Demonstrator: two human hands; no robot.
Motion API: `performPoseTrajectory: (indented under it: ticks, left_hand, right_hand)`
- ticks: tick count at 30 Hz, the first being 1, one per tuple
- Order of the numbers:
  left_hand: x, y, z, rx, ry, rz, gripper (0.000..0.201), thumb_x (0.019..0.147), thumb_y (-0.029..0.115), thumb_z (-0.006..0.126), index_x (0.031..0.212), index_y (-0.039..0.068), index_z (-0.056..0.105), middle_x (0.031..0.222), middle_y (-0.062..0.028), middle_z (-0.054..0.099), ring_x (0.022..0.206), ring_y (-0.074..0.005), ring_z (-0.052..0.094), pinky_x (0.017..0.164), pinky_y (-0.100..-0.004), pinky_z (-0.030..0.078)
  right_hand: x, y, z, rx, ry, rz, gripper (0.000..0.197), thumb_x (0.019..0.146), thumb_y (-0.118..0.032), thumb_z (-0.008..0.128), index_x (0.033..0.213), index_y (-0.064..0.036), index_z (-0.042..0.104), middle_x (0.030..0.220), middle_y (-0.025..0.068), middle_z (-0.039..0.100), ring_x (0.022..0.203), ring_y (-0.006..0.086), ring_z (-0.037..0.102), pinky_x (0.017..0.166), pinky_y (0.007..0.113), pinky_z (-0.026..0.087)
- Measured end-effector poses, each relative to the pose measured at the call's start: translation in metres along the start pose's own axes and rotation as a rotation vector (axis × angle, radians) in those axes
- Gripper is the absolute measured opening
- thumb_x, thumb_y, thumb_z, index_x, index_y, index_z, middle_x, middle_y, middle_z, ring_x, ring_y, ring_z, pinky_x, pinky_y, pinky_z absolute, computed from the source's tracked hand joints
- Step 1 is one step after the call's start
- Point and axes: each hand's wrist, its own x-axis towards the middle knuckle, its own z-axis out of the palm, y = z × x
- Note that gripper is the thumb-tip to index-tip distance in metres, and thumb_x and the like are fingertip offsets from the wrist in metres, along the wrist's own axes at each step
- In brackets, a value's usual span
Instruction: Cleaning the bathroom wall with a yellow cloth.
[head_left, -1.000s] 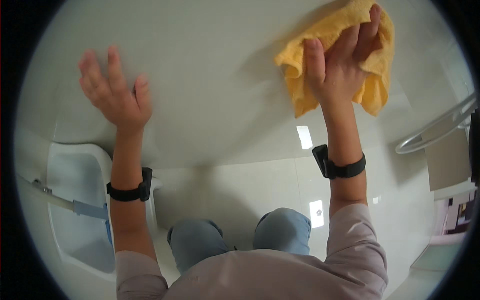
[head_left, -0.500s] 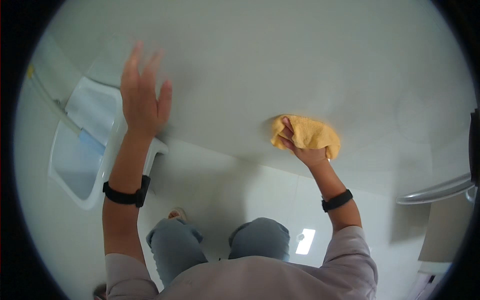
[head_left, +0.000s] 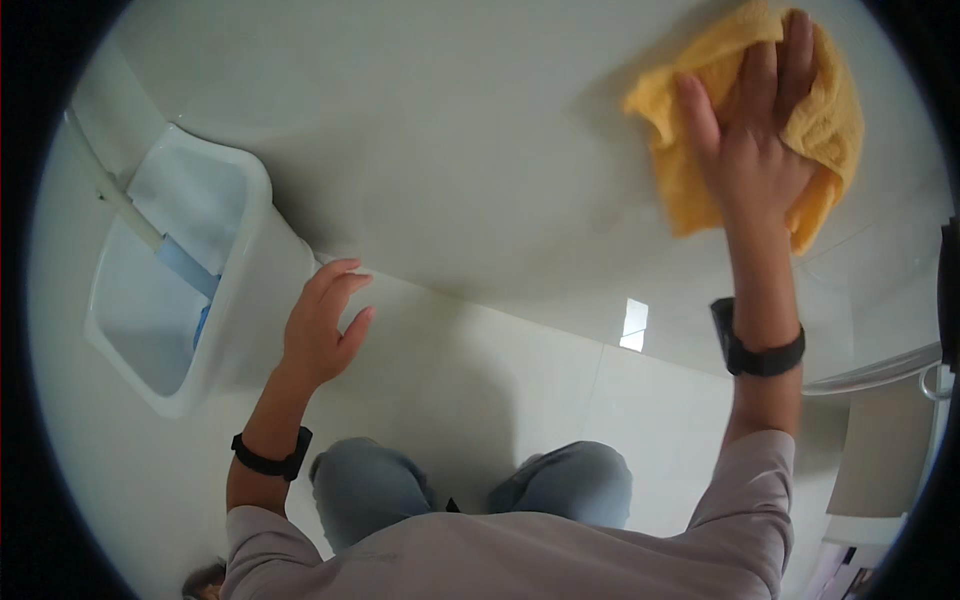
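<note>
A yellow cloth (head_left: 685,185) lies against the smooth pale wall at the upper right. My right hand (head_left: 752,150) presses it there, fingers stretched, with a fold of cloth lapping over some of them. My left hand (head_left: 325,325) hangs lower down on the left with nothing in it. Its fingers are apart and slightly bent, and the white mop sink (head_left: 262,235) is the closest thing to it. Both wrists carry black bands.
In the sink stands a mop (head_left: 185,262) with a pale handle and a blue lower section. A curved metal bar (head_left: 870,372) juts in at the right. Light floor tiles (head_left: 560,385) meet the wall's foot, beyond my bent knees.
My right hand has carried the cloth up and to the right along the wall, and the cloth is more spread out. My left hand has dropped from its raised position.
</note>
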Motion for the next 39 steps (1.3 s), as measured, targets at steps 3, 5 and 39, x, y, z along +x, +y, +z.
performPoseTrajectory:
  ticks: [3, 5, 39]
  left_hand:
    - [0.001, -0.019, 0.027, -0.131, -0.073, -0.053, 0.028, 0.079, 0.012, 0.066, 0.105, 0.005, 0.059, 0.121, -0.0122, 0.052, 0.104, -0.0298, 0.055, 0.084, -0.0356, 0.047]
    - [-0.008, -0.046, 0.039, -0.155, -0.111, -0.072, 0.028, 0.079, 0.012, 0.066, 0.105, 0.004, 0.059, 0.122, -0.0121, 0.052, 0.103, -0.0299, 0.055, 0.083, -0.0358, 0.047]
    - [-0.143, -0.173, 0.057, 0.029, -0.318, -0.384, 0.05, 0.078, 0.016, 0.066, 0.123, 0.007, 0.05, 0.137, -0.0172, 0.039, 0.119, -0.0357, 0.047, 0.092, -0.0402, 0.045]
  right_hand:
    - [-0.007, -0.013, 0.051, -0.211, 0.116, 0.041, 0.065, 0.085, -0.046, 0.049, 0.13, 0.001, 0.046, 0.145, 0.0187, 0.031, 0.135, 0.035, 0.027, 0.109, 0.053, 0.017]
    - [-0.017, -0.057, 0.049, -0.089, 0.073, 0.059, 0.063, 0.085, -0.049, 0.051, 0.127, -0.0015, 0.049, 0.144, 0.0185, 0.035, 0.13, 0.036, 0.034, 0.104, 0.049, 0.026]
    - [-0.249, -0.173, 0.066, 0.601, -0.387, -0.014, 0.045, 0.084, -0.048, 0.058, 0.117, -0.0184, 0.063, 0.121, -0.001, 0.06, 0.096, 0.0213, 0.062, 0.08, 0.034, 0.05]
